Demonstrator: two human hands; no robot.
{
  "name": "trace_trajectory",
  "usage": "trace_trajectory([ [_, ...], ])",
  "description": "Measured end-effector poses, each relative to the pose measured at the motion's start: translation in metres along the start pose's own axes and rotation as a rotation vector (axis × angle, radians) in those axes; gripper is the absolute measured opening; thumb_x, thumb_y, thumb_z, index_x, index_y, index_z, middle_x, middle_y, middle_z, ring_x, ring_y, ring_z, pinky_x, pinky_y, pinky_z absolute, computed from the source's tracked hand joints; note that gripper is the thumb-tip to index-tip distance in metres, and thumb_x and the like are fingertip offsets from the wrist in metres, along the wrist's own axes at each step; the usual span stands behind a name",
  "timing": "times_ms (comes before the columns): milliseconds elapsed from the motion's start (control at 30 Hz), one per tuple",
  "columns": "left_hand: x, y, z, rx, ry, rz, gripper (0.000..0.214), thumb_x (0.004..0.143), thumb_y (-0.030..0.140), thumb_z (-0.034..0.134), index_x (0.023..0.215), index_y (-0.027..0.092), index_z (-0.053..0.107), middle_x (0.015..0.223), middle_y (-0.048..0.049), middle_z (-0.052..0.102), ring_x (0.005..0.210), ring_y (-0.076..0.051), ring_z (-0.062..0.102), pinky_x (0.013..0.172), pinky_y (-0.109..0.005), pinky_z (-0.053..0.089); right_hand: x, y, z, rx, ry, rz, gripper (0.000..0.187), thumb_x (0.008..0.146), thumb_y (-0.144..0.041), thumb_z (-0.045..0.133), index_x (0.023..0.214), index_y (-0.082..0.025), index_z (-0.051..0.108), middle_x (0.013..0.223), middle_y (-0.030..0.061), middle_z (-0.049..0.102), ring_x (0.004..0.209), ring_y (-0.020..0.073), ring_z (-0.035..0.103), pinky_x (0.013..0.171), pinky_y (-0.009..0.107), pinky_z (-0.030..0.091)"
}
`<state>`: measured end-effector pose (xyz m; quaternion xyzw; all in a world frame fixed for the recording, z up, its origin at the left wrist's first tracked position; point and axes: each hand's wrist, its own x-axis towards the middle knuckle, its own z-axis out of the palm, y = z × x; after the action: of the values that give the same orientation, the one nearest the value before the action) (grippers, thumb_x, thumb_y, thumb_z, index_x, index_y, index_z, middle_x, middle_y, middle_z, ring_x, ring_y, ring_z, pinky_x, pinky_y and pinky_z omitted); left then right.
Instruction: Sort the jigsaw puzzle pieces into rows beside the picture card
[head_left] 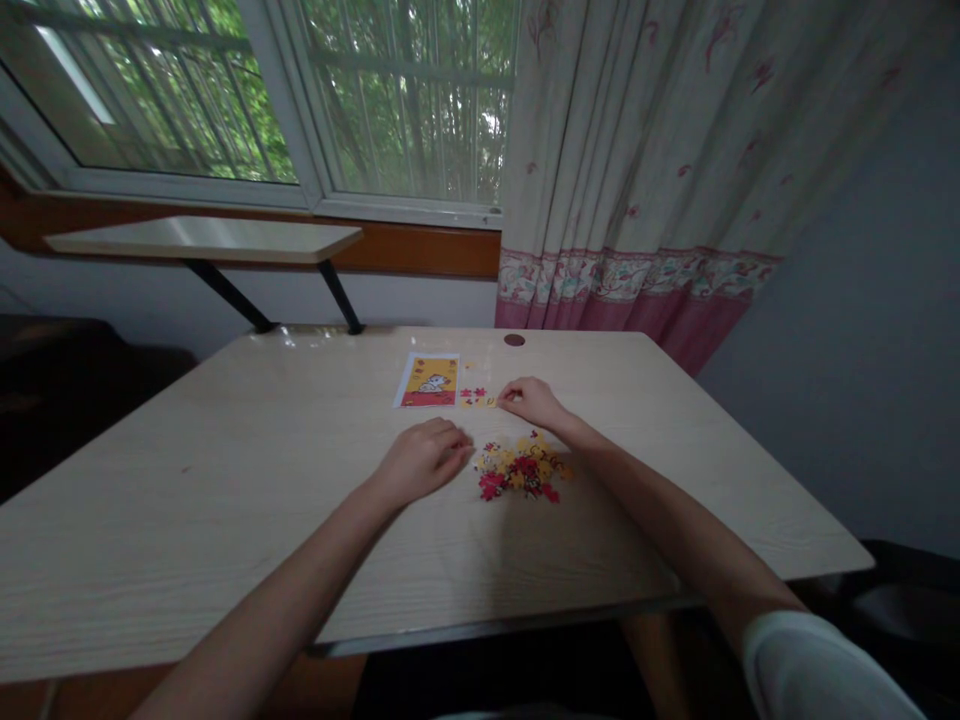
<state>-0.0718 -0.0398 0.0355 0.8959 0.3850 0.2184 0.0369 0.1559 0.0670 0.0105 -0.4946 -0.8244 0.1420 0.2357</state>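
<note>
A loose heap of red and yellow jigsaw puzzle pieces [525,468] lies on the table in front of me. My left hand [426,460] rests at the left side of the heap, its fingers curled together; whether anything is between them cannot be made out. Beyond the heap, my right hand [531,402] pinches at a small yellow puzzle piece [492,402], at the right end of a short row of yellow pieces. Two red puzzle pieces [473,393] lie just behind that row. To their left is a printed picture sheet [429,381] with a white cartoon animal on yellow and red.
The pale wooden table [247,480] reaches back toward the window. A raised shelf [210,238] on black legs stands at its back left. Near the back edge sits a dark round cable hole [514,340]. A patterned curtain [637,200] hangs behind the table.
</note>
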Motion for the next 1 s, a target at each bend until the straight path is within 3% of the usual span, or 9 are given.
trace_trajectory([
  [333, -0.003, -0.019, -0.005, 0.117, 0.049, -0.178, 0.023, 0.087, 0.030, 0.042, 0.086, 0.018, 0.061, 0.084, -0.0070, 0.064, 0.077, -0.020, 0.057, 0.068, -0.030, 0.042, 0.001, -0.005, 0.003, -0.005, 0.022, -0.052, 0.015, 0.076, -0.029, 0.060, 0.084, -0.021, 0.071, 0.084, 0.0018, 0.070, 0.079, 0.0149, 0.063, 0.074, 0.026, 0.044],
  [533, -0.004, -0.021, 0.002, 0.076, -0.016, -0.116, 0.025, 0.088, 0.032, 0.044, 0.102, 0.020, 0.061, 0.095, -0.0069, 0.062, 0.086, -0.019, 0.057, 0.073, -0.029, 0.044, -0.003, -0.007, -0.001, -0.023, 0.026, -0.070, 0.017, 0.078, -0.030, 0.058, 0.086, -0.021, 0.070, 0.086, 0.0024, 0.070, 0.079, 0.0156, 0.061, 0.073, 0.027, 0.043],
  [800, -0.001, -0.010, 0.011, 0.105, -0.100, -0.106, 0.029, 0.090, 0.036, 0.040, 0.102, 0.019, 0.061, 0.095, -0.0071, 0.058, 0.091, -0.021, 0.054, 0.078, -0.032, 0.045, -0.044, -0.006, -0.027, -0.022, 0.028, -0.160, 0.016, 0.082, -0.028, 0.056, 0.083, -0.021, 0.070, 0.083, 0.0026, 0.069, 0.080, 0.0163, 0.059, 0.078, 0.029, 0.041],
  [1000, -0.001, -0.012, 0.014, 0.034, -0.070, -0.106, 0.024, 0.087, 0.032, 0.045, 0.101, 0.018, 0.058, 0.097, -0.0076, 0.056, 0.092, -0.021, 0.053, 0.080, -0.033, 0.045, -0.065, -0.002, -0.031, 0.043, 0.066, -0.167, 0.015, 0.082, -0.027, 0.056, 0.080, -0.020, 0.069, 0.080, 0.0025, 0.069, 0.077, 0.0158, 0.060, 0.077, 0.029, 0.041],
])
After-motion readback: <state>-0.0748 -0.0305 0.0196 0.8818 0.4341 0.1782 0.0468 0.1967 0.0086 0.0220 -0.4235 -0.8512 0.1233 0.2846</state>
